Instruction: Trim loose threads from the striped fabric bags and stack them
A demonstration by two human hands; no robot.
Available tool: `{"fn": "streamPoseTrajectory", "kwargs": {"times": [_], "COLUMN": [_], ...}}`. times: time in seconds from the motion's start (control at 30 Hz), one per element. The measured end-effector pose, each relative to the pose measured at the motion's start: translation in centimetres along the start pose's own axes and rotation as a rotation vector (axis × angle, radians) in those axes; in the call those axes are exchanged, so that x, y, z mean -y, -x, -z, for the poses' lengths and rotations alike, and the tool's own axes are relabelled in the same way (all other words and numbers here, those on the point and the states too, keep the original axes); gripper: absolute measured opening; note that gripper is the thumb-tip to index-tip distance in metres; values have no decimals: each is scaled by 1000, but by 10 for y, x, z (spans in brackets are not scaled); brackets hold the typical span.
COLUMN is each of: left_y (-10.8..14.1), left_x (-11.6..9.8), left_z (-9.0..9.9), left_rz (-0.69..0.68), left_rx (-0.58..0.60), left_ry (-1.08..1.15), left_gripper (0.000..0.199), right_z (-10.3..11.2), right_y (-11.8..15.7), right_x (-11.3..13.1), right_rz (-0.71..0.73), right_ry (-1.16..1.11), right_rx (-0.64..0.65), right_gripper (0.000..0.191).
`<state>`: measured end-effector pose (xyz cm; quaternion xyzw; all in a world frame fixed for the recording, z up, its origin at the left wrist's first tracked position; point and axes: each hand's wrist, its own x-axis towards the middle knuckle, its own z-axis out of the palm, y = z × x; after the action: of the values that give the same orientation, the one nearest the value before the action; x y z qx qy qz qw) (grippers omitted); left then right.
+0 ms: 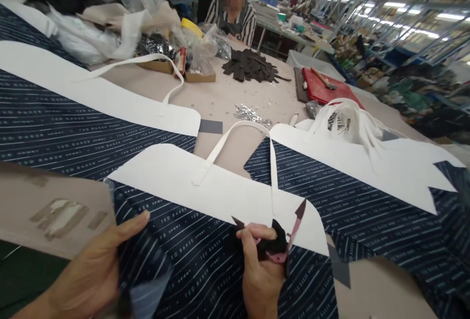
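Observation:
In front of me lies a bag panel [205, 245], dark blue fabric printed with white lines and lettering, with a white top band and a white strap handle [270, 162]. My left hand [93, 265] grips its left edge, thumb on top and the other fingers partly hidden behind the fabric. A small translucent flap near that hand is blurred. My right hand [262, 270] is closed around pink and black thread snips [293, 233] over the panel's right part. Their two dark pointed tips are spread apart, just below and on the white band.
Similar panels lie at left [139, 99] and right [330, 201], the right ones with bunched white straps [345, 118]. Farther back are dark fabric strips [251, 64], small shiny bits [251, 114], and a hammer [323, 79] on a red board [330, 91]. A person [233, 11] sits across the table.

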<state>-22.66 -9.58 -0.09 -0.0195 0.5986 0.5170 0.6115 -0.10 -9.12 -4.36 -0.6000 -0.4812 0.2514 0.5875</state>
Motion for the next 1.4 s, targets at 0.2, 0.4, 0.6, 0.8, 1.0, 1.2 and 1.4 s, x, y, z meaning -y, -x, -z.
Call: {"fn": "streamPoseTrajectory", "kwargs": {"times": [0.2, 0.4, 0.6, 0.8, 1.0, 1.2, 1.4], "left_y": [11, 4, 4, 3, 1, -2, -1], "left_x": [28, 34, 26, 28, 29, 32, 33], "left_z": [-62, -79, -81, -70, -67, -70, -69], "left_rz": [108, 186, 318, 333, 336, 339, 351], "left_rx": [25, -34, -165, -174, -150, -184, -195], "left_ry": [127, 92, 159, 149, 160, 137, 139], "left_gripper": [28, 21, 31, 33, 33, 27, 26], "right_z": [-2, -6, -6, -6, -5, -3, 4], "right_y": [3, 5, 7, 5, 6, 6, 4], "right_x": [-2, -2, -4, 0, -1, -1, -3], "right_rz": [12, -40, -37, -70, -69, -36, 15], "right_ry": [28, -59, -27, -72, -65, -35, 79], "right_rx": [23, -54, -110, -120, -67, -31, 80], "right_gripper": [13, 15, 15, 18, 18, 19, 18]}}
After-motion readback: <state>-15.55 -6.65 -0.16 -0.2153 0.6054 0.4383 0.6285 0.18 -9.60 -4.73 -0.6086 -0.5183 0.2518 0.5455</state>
